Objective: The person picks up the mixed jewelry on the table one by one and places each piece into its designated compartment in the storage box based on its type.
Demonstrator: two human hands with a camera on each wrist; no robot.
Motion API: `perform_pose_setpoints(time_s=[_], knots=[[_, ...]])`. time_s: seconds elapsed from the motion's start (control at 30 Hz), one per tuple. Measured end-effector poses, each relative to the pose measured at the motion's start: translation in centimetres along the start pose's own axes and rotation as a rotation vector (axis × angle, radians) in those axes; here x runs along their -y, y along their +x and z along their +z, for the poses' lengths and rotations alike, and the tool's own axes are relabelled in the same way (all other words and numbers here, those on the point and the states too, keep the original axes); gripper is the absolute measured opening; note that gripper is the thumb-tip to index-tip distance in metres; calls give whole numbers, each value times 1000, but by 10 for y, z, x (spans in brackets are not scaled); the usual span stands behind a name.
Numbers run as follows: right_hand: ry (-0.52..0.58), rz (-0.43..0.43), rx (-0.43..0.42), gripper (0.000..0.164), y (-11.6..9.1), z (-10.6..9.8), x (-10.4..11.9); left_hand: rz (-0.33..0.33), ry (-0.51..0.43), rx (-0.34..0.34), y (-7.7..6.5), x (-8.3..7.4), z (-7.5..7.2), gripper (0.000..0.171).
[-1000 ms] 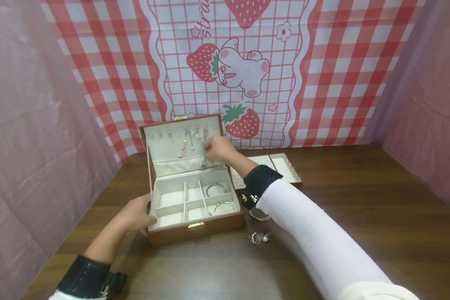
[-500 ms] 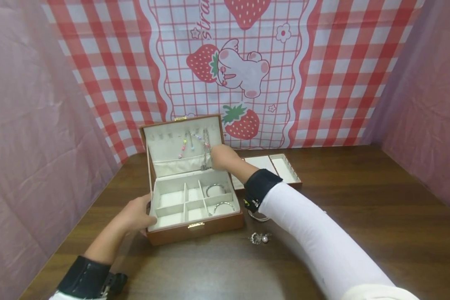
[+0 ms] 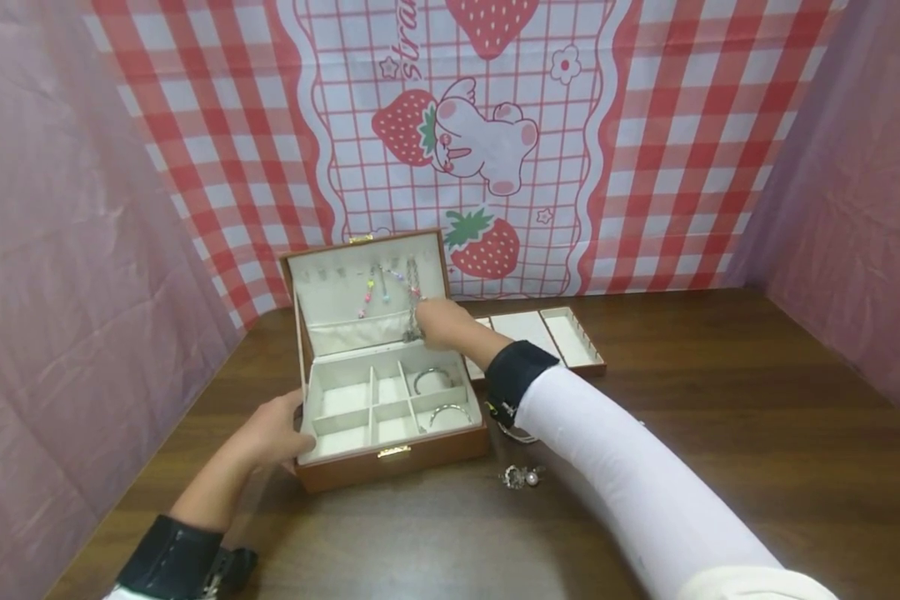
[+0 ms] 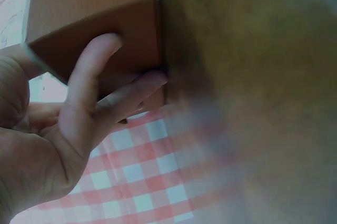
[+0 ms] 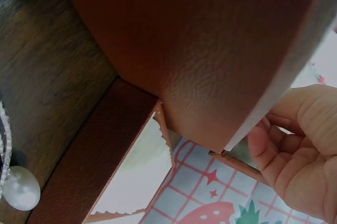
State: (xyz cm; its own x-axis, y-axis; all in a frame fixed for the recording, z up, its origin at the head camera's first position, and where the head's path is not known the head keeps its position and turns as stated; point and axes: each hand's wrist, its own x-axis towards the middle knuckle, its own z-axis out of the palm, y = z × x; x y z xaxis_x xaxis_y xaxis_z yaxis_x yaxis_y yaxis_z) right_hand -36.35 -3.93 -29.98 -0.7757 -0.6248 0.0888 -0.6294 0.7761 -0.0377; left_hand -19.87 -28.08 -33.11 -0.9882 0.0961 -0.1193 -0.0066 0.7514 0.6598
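A brown jewelry box stands on the table with its lid raised. Its cream inside has several compartments; two at the right each contain a silver bracelet. My left hand grips the box's left side, thumb over the rim and fingers against the outer wall. At the lid's lower right, my right hand is curled around the lower part of a silver necklace hanging from the lid. The box edge partly hides these fingers in the right wrist view. A coloured bead strand hangs farther left.
A shallow tray lies behind the right forearm. Small silver pieces with a pearl rest at the box's front right, beside a bangle partly hidden by the sleeve. A checked strawberry cloth covers the back.
My right hand has moved down along the necklace, from its middle to near the lid's base, then slightly left. It now covers the chain's lower end. The left hand stays put.
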Motion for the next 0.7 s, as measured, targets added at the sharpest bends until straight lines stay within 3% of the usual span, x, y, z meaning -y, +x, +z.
perform_pose_setpoints(time_s=[0.07,0.17,0.3,0.4,0.5,0.7], knots=[[7,-15,-11,30,-1,0,-1,12,27,16,1,-1,-3,73],[9,-38,-11,34,-2,0,-3,58,160,7,1,-5,-13,65],[27,-53,-9,28,-1,4,-4,120,344,-131,-4,-20,-32,57],[25,-69,-51,21,5,14,-8,119,347,-234,-6,-39,-43,52],[4,-61,-74,18,3,15,-7,127,315,-287,-4,-58,-48,45],[-39,13,-73,16,-8,2,1,271,286,-274,23,-86,-45,34]])
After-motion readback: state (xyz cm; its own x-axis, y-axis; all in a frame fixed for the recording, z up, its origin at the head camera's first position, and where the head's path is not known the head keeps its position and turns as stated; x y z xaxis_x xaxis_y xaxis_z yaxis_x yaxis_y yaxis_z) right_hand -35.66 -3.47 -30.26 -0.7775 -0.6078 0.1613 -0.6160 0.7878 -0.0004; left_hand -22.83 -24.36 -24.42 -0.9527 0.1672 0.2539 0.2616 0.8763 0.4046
